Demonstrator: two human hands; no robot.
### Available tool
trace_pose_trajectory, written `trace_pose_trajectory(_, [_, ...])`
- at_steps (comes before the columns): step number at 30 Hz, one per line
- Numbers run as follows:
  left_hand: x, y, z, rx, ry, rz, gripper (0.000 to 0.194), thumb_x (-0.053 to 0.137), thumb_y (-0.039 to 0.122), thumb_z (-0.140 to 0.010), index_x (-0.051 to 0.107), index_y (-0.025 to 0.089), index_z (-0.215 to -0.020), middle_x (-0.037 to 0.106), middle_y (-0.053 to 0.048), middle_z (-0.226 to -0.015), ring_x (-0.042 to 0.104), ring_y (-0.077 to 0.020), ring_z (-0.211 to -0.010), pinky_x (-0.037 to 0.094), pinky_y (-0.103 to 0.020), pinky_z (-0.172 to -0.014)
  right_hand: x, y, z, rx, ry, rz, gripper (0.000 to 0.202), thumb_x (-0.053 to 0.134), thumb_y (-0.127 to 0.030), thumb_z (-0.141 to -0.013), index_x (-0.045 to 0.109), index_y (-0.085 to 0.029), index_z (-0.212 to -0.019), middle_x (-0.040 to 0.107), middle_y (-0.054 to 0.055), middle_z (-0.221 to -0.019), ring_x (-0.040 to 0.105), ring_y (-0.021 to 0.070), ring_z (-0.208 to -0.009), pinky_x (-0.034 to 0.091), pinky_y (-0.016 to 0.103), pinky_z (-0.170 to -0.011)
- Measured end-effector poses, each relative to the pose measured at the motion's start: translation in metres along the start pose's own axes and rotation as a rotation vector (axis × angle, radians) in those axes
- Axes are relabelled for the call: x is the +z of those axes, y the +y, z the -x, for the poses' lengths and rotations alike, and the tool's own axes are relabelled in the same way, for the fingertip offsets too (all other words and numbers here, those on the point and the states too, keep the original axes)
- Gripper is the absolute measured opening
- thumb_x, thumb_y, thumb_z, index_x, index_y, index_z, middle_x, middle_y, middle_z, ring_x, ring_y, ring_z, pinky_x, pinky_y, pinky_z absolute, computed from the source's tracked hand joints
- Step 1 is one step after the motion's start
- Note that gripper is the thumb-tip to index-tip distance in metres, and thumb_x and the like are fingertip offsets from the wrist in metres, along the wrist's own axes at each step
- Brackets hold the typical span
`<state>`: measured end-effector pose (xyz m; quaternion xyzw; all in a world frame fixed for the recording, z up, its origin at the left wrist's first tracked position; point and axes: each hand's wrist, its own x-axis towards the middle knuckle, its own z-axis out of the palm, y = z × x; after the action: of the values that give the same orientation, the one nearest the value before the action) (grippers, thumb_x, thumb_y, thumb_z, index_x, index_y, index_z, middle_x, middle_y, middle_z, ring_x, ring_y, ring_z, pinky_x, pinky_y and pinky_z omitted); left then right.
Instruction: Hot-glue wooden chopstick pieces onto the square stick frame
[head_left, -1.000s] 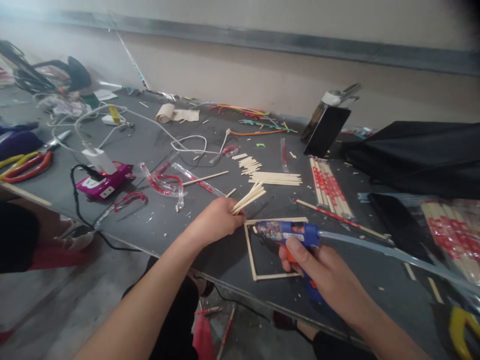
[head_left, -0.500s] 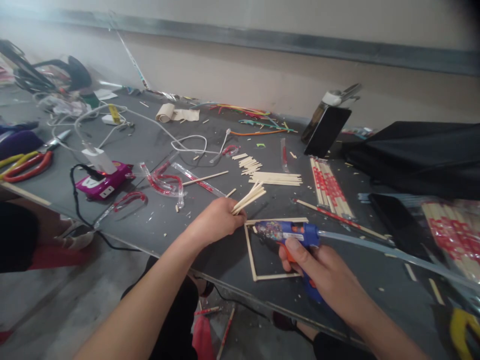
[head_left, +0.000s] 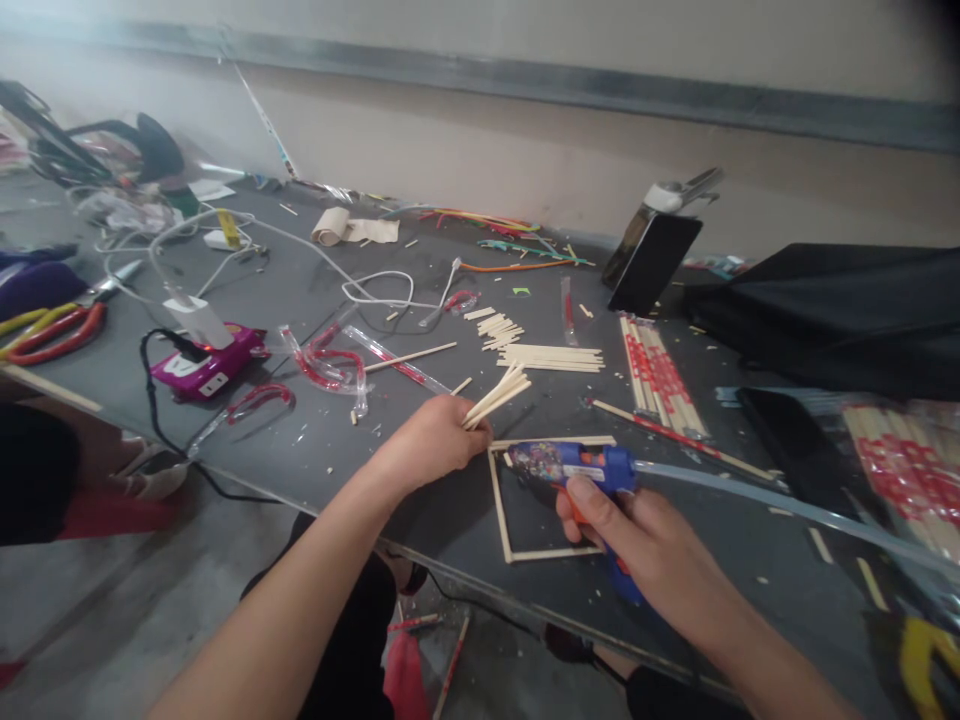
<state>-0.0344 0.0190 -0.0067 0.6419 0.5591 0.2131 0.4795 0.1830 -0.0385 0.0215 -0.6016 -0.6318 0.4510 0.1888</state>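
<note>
At the centre of the frame, the left hand (head_left: 439,440) pinches a bundle of sticks (head_left: 497,395) while the right hand (head_left: 626,525) grips a blue glue gun (head_left: 574,465) over a stick frame (head_left: 501,505).

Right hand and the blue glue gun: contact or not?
Touching. Head view: the right hand wraps the blue glue gun, thumb laid against its side.

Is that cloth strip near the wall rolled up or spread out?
Partly both: the cloth strip is coiled at its left end, with a flat tail lying rightward.
</note>
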Motion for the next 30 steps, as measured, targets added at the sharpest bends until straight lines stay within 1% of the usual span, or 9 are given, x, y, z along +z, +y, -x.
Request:
trace_pose_trajectory(3, [0.000,0.000,0.000,-0.001,-0.011,0.016,0.012,0.051,0.025,-0.071,0.058,0.018,-0.065,0.045,0.005,-0.047,0.039,-0.0098,-0.044,0.031,-0.023,-0.045,0.001,0.000,0.000,0.003,-0.012,-0.015,0.054,0.041,-0.067,-0.086,0.063,-0.020,-0.072,0.067,0.005,-0.072,0.061,0.0197,-0.072,0.045,0.028,-0.066])
trace_pose_trajectory(10, [-0.001,0.006,0.001,-0.037,0.000,-0.009,0.011,0.053,0.024,-0.071,0.055,0.018,-0.062,0.045,0.005,-0.046,0.041,-0.0101,-0.044,0.031,-0.022,-0.045,0.003,-0.004,0.003,0.023,0.049,-0.011,0.052,0.044,-0.066,-0.085,0.063,-0.020,-0.070,0.066,0.004,-0.069,0.061,0.0198,-0.072,0.045,0.028,-0.066])
trace_pose_trajectory(15, [-0.002,0.008,0.002,-0.031,-0.006,-0.016,0.012,0.053,0.024,-0.071,0.058,0.018,-0.063,0.046,0.004,-0.046,0.042,-0.0106,-0.045,0.032,-0.023,-0.045,0.003,-0.004,0.003,0.001,0.061,0.004,0.052,0.044,-0.066,-0.085,0.064,-0.020,-0.069,0.067,0.004,-0.067,0.061,0.0188,-0.067,0.045,0.027,-0.064])
trace_pose_trajectory(18, [-0.003,0.009,0.004,-0.034,-0.022,-0.014,0.013,0.052,0.025,-0.072,0.058,0.017,-0.062,0.046,0.005,-0.045,0.041,-0.0095,-0.042,0.032,-0.022,-0.044,0.004,-0.002,0.004,0.012,0.065,-0.003,0.052,0.045,-0.066,-0.084,0.065,-0.020,-0.069,0.068,0.004,-0.069,0.061,0.0189,-0.068,0.045,0.027,-0.065])
trace_pose_trajectory(23, [-0.007,0.013,0.008,-0.088,-0.063,-0.027,0.016,0.053,0.028,-0.073,0.064,0.017,-0.077,0.044,0.006,-0.047,0.038,-0.0081,-0.038,0.029,-0.020,-0.038,0.004,0.000,0.004,0.028,0.055,-0.021,0.053,0.045,-0.067,-0.084,0.065,-0.019,-0.070,0.067,0.005,-0.070,0.061,0.0198,-0.072,0.045,0.028,-0.065])
trace_pose_trajectory(25, [-0.008,0.014,0.009,-0.099,-0.082,-0.037,0.017,0.053,0.027,-0.072,0.064,0.017,-0.080,0.044,0.007,-0.048,0.038,-0.0079,-0.038,0.030,-0.019,-0.039,0.004,0.001,0.004,0.035,0.045,-0.025,0.053,0.045,-0.067,-0.084,0.065,-0.019,-0.071,0.067,0.005,-0.070,0.062,0.0198,-0.072,0.045,0.028,-0.066])
trace_pose_trajectory(27, [-0.008,0.013,0.009,-0.078,-0.090,-0.060,0.015,0.054,0.024,-0.071,0.064,0.017,-0.079,0.046,0.006,-0.050,0.041,-0.0080,-0.042,0.032,-0.019,-0.042,0.003,0.001,0.004,0.036,0.038,-0.030,0.053,0.045,-0.067,-0.084,0.065,-0.019,-0.072,0.067,0.005,-0.071,0.062,0.0195,-0.072,0.045,0.028,-0.066])
trace_pose_trajectory(30, [-0.007,0.009,0.008,-0.008,-0.064,-0.117,0.014,0.056,0.020,-0.067,0.065,0.018,-0.078,0.052,0.005,-0.058,0.046,-0.0093,-0.052,0.034,-0.020,-0.047,0.003,0.002,0.003,0.016,0.031,-0.038,0.053,0.045,-0.067,-0.084,0.065,-0.019,-0.072,0.067,0.005,-0.070,0.061,0.0192,-0.071,0.045,0.027,-0.064])
